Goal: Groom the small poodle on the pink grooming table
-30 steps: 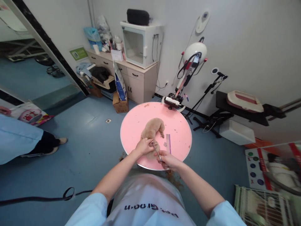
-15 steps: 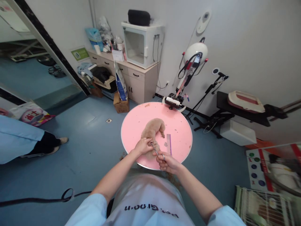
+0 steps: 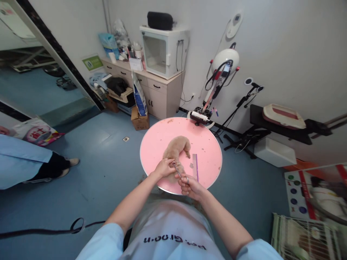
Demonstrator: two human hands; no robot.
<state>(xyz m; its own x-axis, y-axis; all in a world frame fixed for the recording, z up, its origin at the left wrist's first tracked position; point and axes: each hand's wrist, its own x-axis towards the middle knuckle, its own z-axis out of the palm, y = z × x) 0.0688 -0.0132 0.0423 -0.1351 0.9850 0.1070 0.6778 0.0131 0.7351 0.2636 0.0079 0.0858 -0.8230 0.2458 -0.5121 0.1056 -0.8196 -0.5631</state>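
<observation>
A small beige, short-coated animal [image 3: 176, 146] lies curled on a round pink table [image 3: 153, 137]. Whether it is a dog or a cat I cannot tell. My left hand [image 3: 165, 167] is closed on its near end, with what looks like a paw pinched between thumb and fingers. My right hand [image 3: 190, 186] grips a pair of scissors [image 3: 178, 172], fingers through the handle rings. The scissor tips reach to the fingertips of my left hand, at the held part. Right of the animal lies a comb with a purple spine [image 3: 197, 168], touched by neither hand.
Hair tufts [image 3: 191, 165] dot the tabletop. Behind the table stands a dryer on an arm [image 3: 225, 61]. A cabinet [image 3: 173, 90] bears a white glass-fronted box [image 3: 154, 50]. At left stands another person in blue [image 3: 24, 155]. A wire cage [image 3: 306, 238] is at lower right.
My right hand and the scissors have shifted very slightly left and down. My left hand stays in place on the animal. The person at left has moved an arm a little.
</observation>
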